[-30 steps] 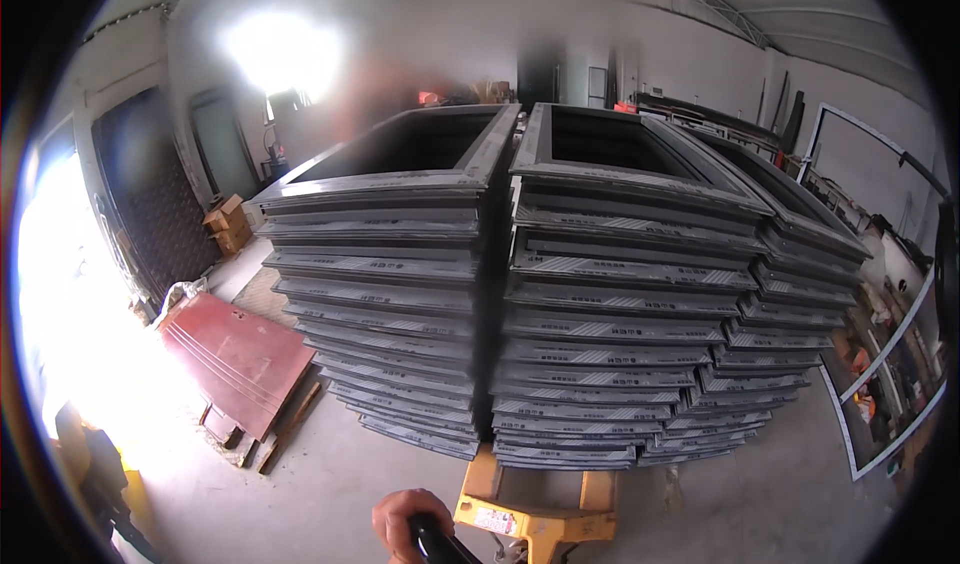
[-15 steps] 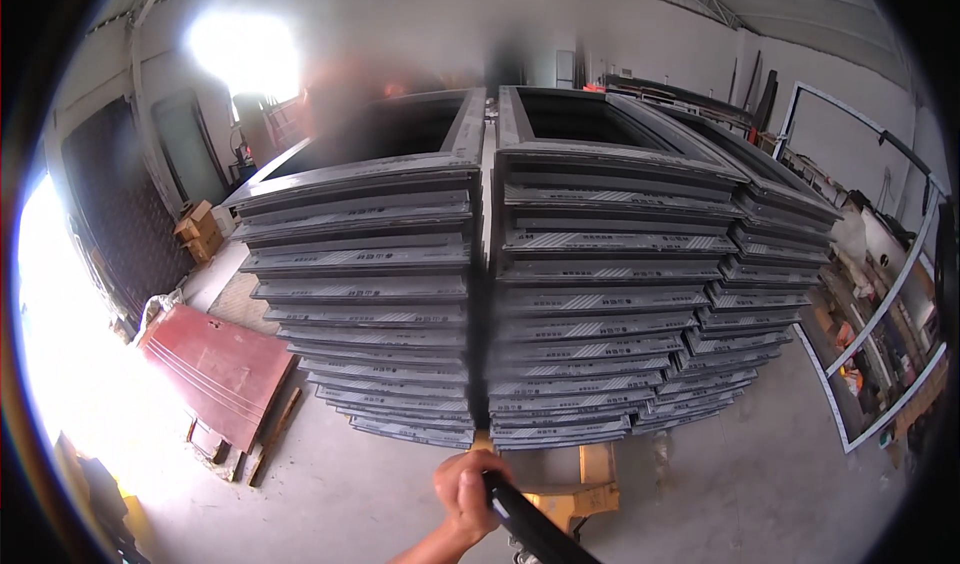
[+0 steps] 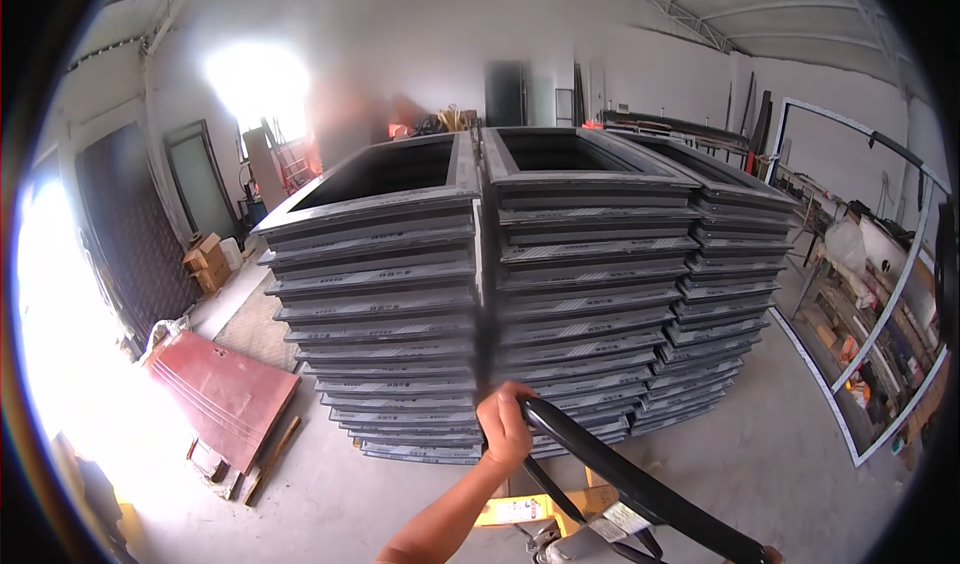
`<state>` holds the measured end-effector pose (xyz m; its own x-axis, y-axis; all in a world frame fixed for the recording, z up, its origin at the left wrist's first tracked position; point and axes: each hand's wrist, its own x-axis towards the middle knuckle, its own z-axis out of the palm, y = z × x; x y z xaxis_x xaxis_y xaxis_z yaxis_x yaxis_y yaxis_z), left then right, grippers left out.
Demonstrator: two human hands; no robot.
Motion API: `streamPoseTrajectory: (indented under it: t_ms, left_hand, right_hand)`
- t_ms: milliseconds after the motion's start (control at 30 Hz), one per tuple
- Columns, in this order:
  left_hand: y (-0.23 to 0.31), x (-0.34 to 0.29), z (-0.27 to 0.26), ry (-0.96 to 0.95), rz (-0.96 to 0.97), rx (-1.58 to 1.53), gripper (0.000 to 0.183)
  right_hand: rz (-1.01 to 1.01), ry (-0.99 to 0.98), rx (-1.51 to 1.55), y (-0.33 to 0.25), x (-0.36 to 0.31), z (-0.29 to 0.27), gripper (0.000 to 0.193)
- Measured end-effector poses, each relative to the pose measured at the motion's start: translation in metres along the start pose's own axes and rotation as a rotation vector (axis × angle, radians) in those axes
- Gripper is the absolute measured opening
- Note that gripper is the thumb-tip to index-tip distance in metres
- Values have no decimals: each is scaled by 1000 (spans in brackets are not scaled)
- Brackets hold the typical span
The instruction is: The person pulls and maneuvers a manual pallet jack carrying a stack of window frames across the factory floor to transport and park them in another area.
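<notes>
My left hand (image 3: 505, 426) is closed round the far left end of the black handle (image 3: 630, 474) of a yellow pallet jack (image 3: 520, 510). The bar slants down to the right, and at its near end a small part of my right hand (image 3: 771, 555) shows at the lower edge, wrapped on it. Most of that hand is out of the picture. Just beyond the handle rise tall stacks of grey frames (image 3: 385, 294), wrapped in printed film, with another grey frame stack (image 3: 590, 264) beside them.
A reddish panel (image 3: 225, 394) leans low on the left, near cardboard boxes (image 3: 207, 262). To the right stands a large metal frame (image 3: 850, 374) before a rack of scraps (image 3: 860, 304). A bench (image 3: 680, 129) lines the back wall. Concrete floor surrounds the stacks.
The handle has swung so that more of its length shows, and my left hand sits higher and farther right. Part of my right hand has come into view. The view has tilted up slightly.
</notes>
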<state>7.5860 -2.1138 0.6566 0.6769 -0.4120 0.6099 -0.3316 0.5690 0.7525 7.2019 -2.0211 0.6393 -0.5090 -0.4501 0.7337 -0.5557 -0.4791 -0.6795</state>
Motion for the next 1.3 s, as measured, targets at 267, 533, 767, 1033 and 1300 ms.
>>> streamPoseTrajectory:
  t_ms: [267, 533, 767, 1033, 1300]
  left_hand:
    - [-3, -6, 20, 105, 1, 82, 57]
    - [-13, -14, 48, 187, 56, 159, 55]
    - [-27, -41, 89, 219, 20, 29, 52]
    - [-64, -113, 125, 205, 107, 173, 43]
    - [-75, -196, 148, 319, 220, 338, 43]
  right_hand:
    - [185, -375, -153, 20, 14, 5, 40]
    - [-182, -116, 176, 39, 44, 48, 22]
    - [-189, -162, 257, 98, 67, 66, 18]
    - [-25, -77, 287, 235, 106, 113, 17]
    - [-62, -130, 402, 324, 146, 188, 17]
